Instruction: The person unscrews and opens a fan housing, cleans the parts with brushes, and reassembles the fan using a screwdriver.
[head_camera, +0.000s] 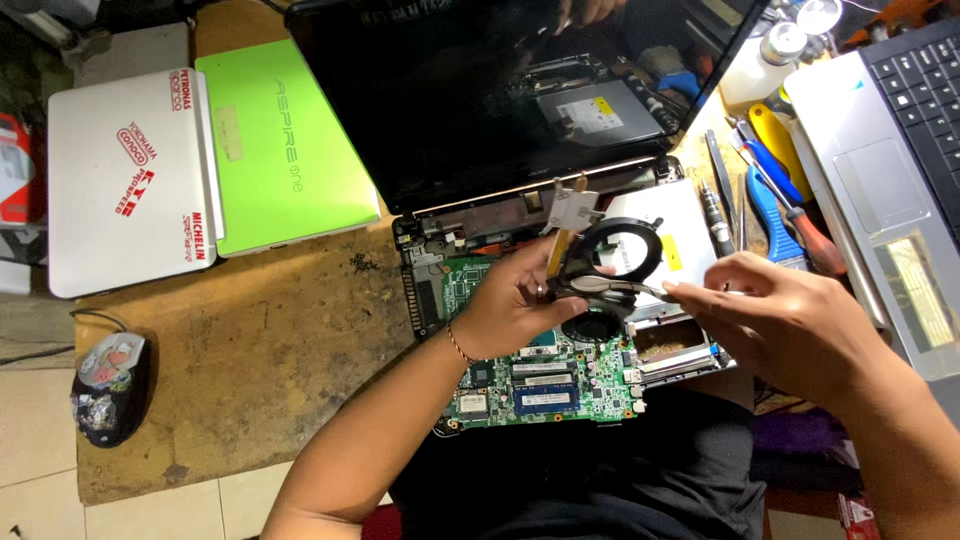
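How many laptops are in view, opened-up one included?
4: white closed laptop far left, green one beside it, dismantled black laptop centre, silver open laptop right. Others may be hidden.

Both hands (520, 300) (780, 320) hold cooling fan (612, 262) above motherboard (545, 385).

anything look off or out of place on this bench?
Yes: the open laptop has no keyboard deck, leaving its green motherboard bare. Left hand holds the cooling fan assembly lifted off the board; right hand pinches at it. Small dark screws lie loose on the worn tabletop.
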